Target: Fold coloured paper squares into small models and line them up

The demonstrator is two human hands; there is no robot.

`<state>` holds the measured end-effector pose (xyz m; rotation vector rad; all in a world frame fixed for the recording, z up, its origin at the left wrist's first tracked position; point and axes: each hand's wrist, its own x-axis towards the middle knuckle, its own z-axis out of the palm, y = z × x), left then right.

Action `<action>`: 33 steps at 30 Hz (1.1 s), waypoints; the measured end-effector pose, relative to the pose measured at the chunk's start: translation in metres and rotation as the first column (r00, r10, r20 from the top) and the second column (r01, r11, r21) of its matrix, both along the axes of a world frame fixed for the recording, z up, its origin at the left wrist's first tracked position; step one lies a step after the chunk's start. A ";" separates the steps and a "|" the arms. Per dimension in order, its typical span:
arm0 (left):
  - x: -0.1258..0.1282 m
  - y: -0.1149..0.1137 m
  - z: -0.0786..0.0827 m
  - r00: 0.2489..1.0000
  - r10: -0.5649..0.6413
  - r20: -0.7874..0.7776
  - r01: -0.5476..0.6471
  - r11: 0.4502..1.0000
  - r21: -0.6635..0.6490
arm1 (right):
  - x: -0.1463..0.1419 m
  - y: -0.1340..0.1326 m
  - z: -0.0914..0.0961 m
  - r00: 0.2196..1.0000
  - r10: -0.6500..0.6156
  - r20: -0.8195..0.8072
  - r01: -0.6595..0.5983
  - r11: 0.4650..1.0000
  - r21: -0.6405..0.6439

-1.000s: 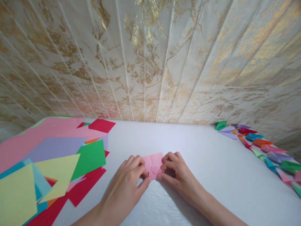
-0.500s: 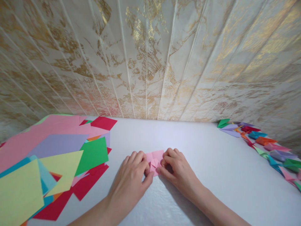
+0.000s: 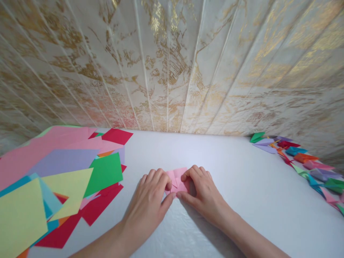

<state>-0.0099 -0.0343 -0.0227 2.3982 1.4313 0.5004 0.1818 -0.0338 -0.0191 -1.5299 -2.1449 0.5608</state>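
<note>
A small pink folded paper point(image 3: 177, 179) with creases and little flaps lies on the white table between my hands. My left hand point(image 3: 152, 195) grips its left edge, with the thumb at the near corner and the curled fingers over the side. On the opposite side my right hand point(image 3: 202, 191) pinches the paper, its thumb at the near edge and its index finger bent onto the right part. The two thumb tips almost meet at the near edge. Fingers cover both side edges of the paper.
Loose coloured sheets lie piled at the left, among them a yellow sheet point(image 3: 24, 211), a green sheet point(image 3: 106, 173) and a red sheet point(image 3: 118, 136). Several folded paper pieces point(image 3: 306, 157) line the right edge of the white table point(image 3: 233, 172). A gold-patterned curtain point(image 3: 166, 64) hangs behind.
My right thumb has shifted left and nearer along the paper's near edge, close to my left thumb. The small raised flap in the middle now looks flatter. The view has tilted slightly.
</note>
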 end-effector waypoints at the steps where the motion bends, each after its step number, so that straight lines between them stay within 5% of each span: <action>1: 0.000 0.000 -0.001 1.000 -0.008 0.012 0.008 1.000 -0.002 | 0.001 0.000 0.000 1.000 0.004 -0.008 -0.004 1.000 -0.009; 8: -0.003 0.000 -0.004 0.994 -0.055 0.091 0.052 0.998 0.025 | 0.015 0.002 0.006 0.988 0.061 -0.145 -0.077 0.991 -0.107; 20: -0.004 -0.003 -0.001 0.995 -0.036 0.097 0.038 0.999 -0.011 | 0.015 -0.001 0.002 0.966 0.059 -0.251 -0.078 0.995 -0.065; 25: -0.006 -0.008 -0.009 0.985 -0.021 0.171 0.001 0.993 0.117 | 0.013 -0.006 0.000 0.975 0.085 -0.206 -0.096 0.994 -0.048; 33: -0.011 -0.008 -0.010 0.969 -0.144 0.199 0.143 0.990 0.022 | 0.016 -0.008 0.002 0.939 0.118 -0.323 -0.160 0.981 -0.107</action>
